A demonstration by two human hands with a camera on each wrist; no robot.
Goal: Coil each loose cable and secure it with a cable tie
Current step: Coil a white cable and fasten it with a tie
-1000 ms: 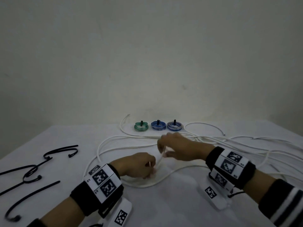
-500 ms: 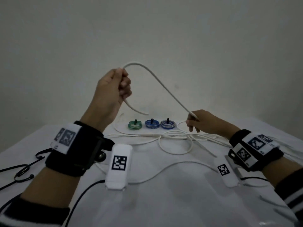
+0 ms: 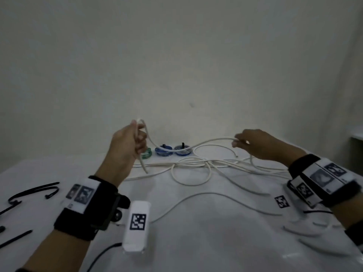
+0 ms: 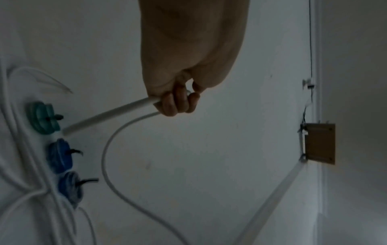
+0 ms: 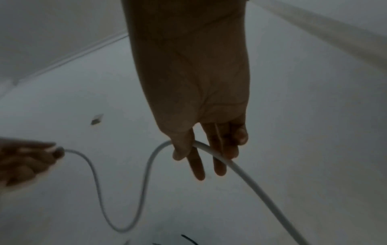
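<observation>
My left hand (image 3: 137, 142) is raised above the table and grips a white cable (image 3: 206, 143) in its fist near one end. The short free end hangs below the fist. From the fist the cable sags, then rises to my right hand (image 3: 238, 141), which pinches it between thumb and fingers. The left wrist view shows the left hand (image 4: 176, 102) with its fingers curled round the cable (image 4: 108, 117). In the right wrist view the cable (image 5: 247, 175) passes under the thumb of the right hand (image 5: 201, 149). More loose white cables (image 3: 192, 165) lie tangled on the table. Black cable ties (image 3: 33, 190) lie at the left.
Three small coiled bundles stand in a row at the table's back: green (image 3: 147, 154), blue (image 3: 163, 151) and blue-white (image 3: 182, 150). The white table (image 3: 196, 242) ends at a plain wall. A brown box (image 4: 319, 143) hangs on the wall in the left wrist view.
My left hand rose from the table holding the cable, then came back down part of the way. My right hand slid to the right along the cable, which now sags between the hands.
</observation>
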